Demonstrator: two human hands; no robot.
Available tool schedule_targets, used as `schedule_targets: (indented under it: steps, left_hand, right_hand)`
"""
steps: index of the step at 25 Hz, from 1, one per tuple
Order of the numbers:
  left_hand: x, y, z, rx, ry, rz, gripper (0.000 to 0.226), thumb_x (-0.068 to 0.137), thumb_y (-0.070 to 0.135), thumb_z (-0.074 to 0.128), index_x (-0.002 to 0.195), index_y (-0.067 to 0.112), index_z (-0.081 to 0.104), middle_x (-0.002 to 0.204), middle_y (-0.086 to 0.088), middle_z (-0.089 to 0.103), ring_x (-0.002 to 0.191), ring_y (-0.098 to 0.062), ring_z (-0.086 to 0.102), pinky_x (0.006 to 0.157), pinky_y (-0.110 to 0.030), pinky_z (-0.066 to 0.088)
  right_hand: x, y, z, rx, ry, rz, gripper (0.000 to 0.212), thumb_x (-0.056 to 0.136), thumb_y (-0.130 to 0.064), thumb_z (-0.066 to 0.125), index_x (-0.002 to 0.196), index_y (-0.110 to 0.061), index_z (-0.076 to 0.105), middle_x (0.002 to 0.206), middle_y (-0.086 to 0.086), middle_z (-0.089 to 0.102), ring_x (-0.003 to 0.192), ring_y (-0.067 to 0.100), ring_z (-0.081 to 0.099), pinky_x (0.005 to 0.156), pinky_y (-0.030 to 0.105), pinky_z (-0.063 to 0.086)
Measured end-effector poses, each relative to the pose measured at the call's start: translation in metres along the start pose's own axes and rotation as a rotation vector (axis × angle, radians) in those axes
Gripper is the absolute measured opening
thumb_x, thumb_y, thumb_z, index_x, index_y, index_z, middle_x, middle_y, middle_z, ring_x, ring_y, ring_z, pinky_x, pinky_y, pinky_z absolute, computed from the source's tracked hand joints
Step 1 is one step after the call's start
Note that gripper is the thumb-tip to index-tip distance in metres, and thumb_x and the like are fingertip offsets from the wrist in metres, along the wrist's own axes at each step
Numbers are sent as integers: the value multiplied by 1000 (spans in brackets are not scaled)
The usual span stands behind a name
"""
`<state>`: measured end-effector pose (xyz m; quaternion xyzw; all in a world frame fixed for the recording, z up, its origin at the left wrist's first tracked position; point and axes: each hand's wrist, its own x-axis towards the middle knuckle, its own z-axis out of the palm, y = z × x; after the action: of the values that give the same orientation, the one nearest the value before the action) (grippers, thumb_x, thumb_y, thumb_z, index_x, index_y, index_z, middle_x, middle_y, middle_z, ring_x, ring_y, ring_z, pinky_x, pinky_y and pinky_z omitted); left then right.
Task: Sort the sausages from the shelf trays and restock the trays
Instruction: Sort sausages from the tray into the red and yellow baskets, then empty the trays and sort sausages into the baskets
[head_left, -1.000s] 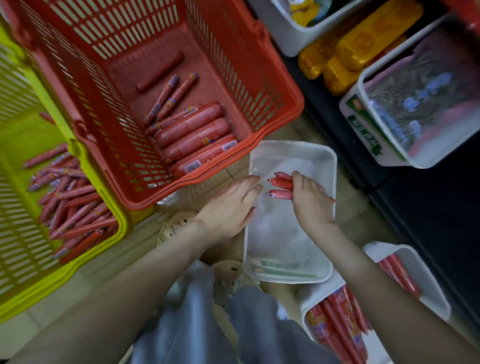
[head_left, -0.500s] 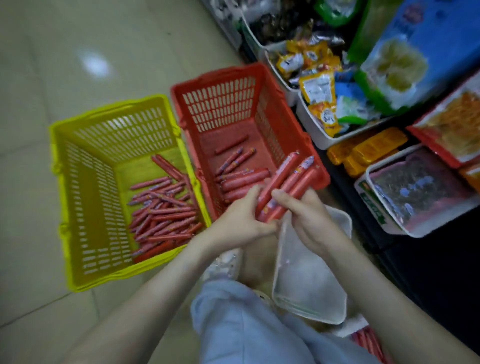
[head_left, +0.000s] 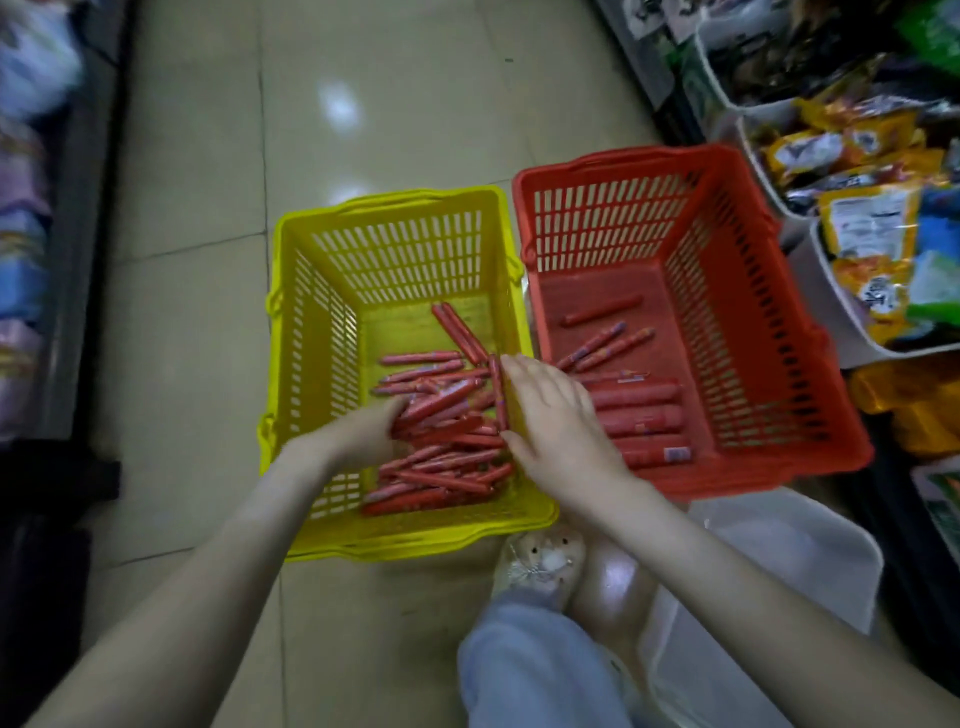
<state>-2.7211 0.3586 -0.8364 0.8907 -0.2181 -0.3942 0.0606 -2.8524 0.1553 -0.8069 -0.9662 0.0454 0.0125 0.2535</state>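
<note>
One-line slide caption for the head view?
Left hand and right hand at the yellow basket of thin sausages; thicker sausages lie in the red basket alongside.

Pale grey-blue trousers (head_left: 540, 675), translucent decorated shoes (head_left: 540, 564)

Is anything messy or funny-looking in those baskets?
Nothing looks spilled on the floor. The thin sausages in the yellow basket lie in a crisscross heap, which looks messy next to the fat sausages in the red basket, which lie neatly side by side.
</note>
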Motion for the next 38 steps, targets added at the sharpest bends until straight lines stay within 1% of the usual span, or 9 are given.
schedule_targets:
  steps: [6, 11, 16, 19, 22, 26, 31, 34, 38]
  left_hand:
    - [-17, 138, 38, 23, 618, 466, 37, 86, 24, 43, 112, 4, 58, 101, -16, 59, 95, -35, 58, 82, -43, 48]
    - [-28, 248, 119, -112, 335, 838, 36, 86, 23, 38, 105, 3, 60, 94, -18, 63, 88, -35, 61, 78, -39, 42]
    - [-36, 304, 254, 265, 26, 1145, 46, 80, 27, 34, 108, 2, 61, 98, -19, 63, 85, -38, 63, 74, -40, 53]
    - [-38, 312, 324, 597, -53, 1342, 54, 86, 22, 43, 137, 4, 44, 135, -21, 49, 120, -37, 52, 104, -39, 35]
    - [-29, 311, 338, 861, -102, 1409, 60, 96, 19, 42, 151, 10, 20, 156, -17, 20, 143, -32, 24, 117, -42, 11]
    - [-12, 305, 320, 841, 106, 1494, 56, 71, 10, 58, 127, 1, 58, 129, -22, 57, 116, -36, 58, 98, -46, 44]
    - [-26, 322, 270, 812, 160, 1485, 42, 73, 5, 57, 113, -4, 64, 121, -30, 58, 105, -43, 62, 87, -51, 50]
    - [-46, 327, 236, 763, 169, 1442, 51, 60, 2, 81, 108, -3, 65, 123, -30, 56, 103, -43, 62, 84, -51, 52]
    - [-77, 327, 195, 739, 167, 1404, 46, 76, 5, 70, 119, 0, 57, 132, -29, 48, 109, -46, 56, 90, -55, 49]
  right_hand:
    - [-31, 30, 3, -57, 255, 137, 54, 80, -20, 42, 130, -3, 52, 128, 13, 57, 117, 31, 53, 100, 40, 39]
    - [-150, 97, -29, -87, 353, 388, 52, 77, -19, 40, 123, 0, 56, 119, 15, 61, 109, 31, 54, 96, 39, 40]
    - [-361, 148, 18, 37, 341, 978, 40, 85, -13, 47, 121, 0, 54, 116, 20, 58, 109, 33, 47, 96, 35, 31]
    - [-459, 158, 73, 79, 184, 1342, 49, 88, -17, 59, 134, -6, 44, 128, 18, 51, 119, 38, 45, 103, 45, 32]
    - [-491, 154, 121, 154, -84, 1366, 56, 89, -32, 59, 136, -10, 38, 132, 13, 47, 121, 32, 42, 103, 44, 34]
    - [-488, 162, 137, 227, -89, 1423, 45, 93, -35, 53, 129, -11, 41, 128, 10, 48, 117, 26, 46, 99, 39, 39]
    - [-493, 177, 130, 202, -280, 1285, 47, 94, -38, 49, 128, -8, 40, 128, 12, 44, 121, 27, 43, 102, 40, 38]
    - [-493, 164, 128, 235, -240, 1303, 55, 93, -53, 44, 130, -12, 41, 132, 10, 41, 124, 28, 40, 106, 44, 34]
    - [-490, 120, 114, 85, -13, 1243, 55, 97, -43, 43, 143, -16, 32, 136, 7, 41, 124, 26, 39, 104, 45, 32]
